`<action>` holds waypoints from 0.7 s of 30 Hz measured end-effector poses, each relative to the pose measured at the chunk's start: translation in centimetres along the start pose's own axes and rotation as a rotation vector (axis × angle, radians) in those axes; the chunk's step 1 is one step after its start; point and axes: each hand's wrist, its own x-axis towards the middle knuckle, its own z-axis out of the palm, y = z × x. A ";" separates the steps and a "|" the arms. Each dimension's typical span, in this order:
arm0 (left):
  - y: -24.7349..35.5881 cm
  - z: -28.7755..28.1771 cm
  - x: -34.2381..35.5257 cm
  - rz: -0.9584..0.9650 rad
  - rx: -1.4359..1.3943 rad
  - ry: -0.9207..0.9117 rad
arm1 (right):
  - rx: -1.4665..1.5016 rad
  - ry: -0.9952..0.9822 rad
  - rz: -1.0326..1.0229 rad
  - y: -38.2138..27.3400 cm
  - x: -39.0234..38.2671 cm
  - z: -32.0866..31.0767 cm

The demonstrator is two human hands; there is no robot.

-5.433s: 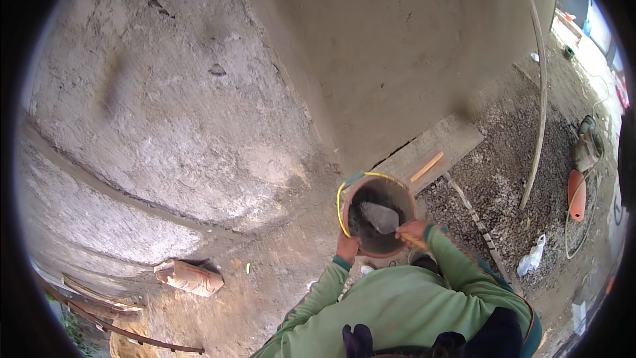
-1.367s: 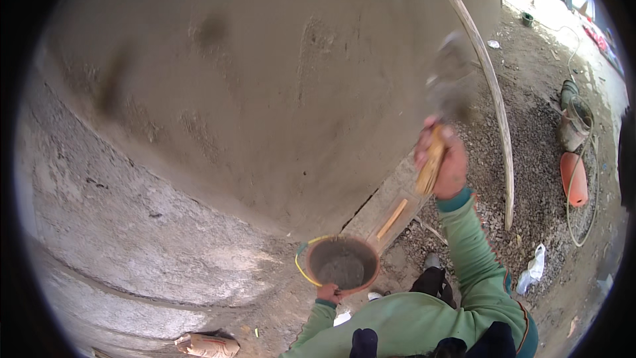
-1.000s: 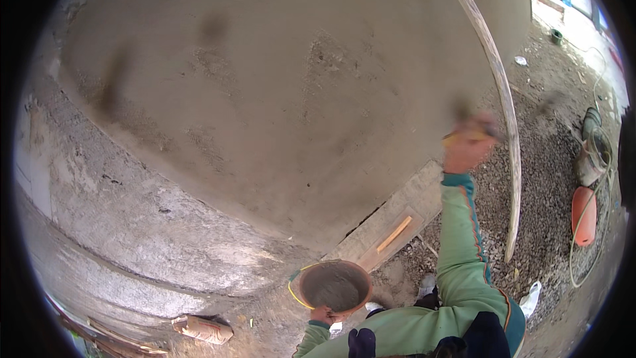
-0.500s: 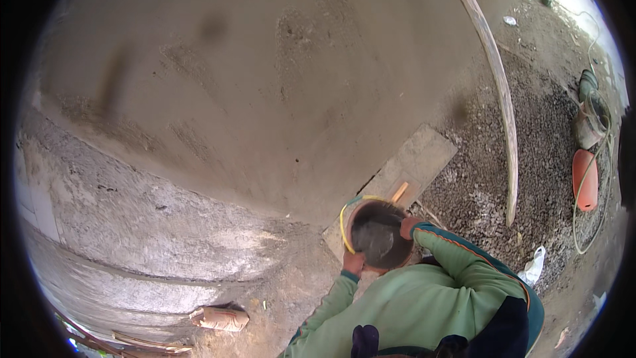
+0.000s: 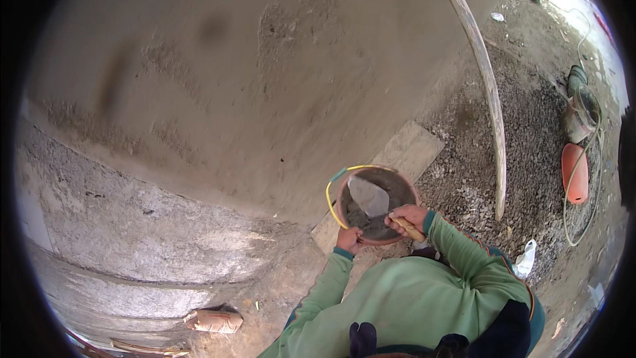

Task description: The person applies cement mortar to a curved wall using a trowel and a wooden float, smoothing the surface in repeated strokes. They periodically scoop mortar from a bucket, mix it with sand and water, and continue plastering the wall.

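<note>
A round reddish-brown bucket [image 5: 414, 189] with grey wet mortar [image 5: 397, 184] in it is in front of me. My left hand [image 5: 348, 238] is closed on its near left rim, beside the lower end of the yellow and green bail handle [image 5: 328, 193]. My right hand [image 5: 407, 217] grips the wooden handle of a trowel [image 5: 369, 197] over the near right rim. The broad, mortar-smeared blade lies inside the bucket, pointing up and left. Whether mortar is heaped on the blade is hard to tell.
A plastered wall [image 5: 199, 93] rises beyond the bucket, with a board [image 5: 414, 149] at its foot. A long wooden pole [image 5: 487, 79] leans on the right over gravel [image 5: 464, 185]. Farther right are an orange container [image 5: 575, 172] and a hose [image 5: 568, 225]; a paper sack [image 5: 215, 321] lies lower left.
The wooden handle that stuck out past the far rim is now in my right hand, near the bucket's close side. The trowel blade has come into sight. My left hand stays at the rim.
</note>
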 end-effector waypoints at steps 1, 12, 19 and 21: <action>-0.6 -1.5 0.8 -0.023 -0.037 0.019 | 0.046 0.013 -0.119 -1.9 -1.0 1.5; -5.4 -12.1 -1.7 -0.082 -0.132 0.339 | 0.240 0.226 -1.560 -22.2 -11.2 8.3; -6.8 -13.4 -4.7 -0.191 -0.227 0.495 | -0.032 1.014 -2.016 -25.3 -2.4 -0.8; -7.8 -16.9 -3.9 0.269 0.448 0.166 | -0.806 1.214 -1.485 -26.2 4.3 -9.5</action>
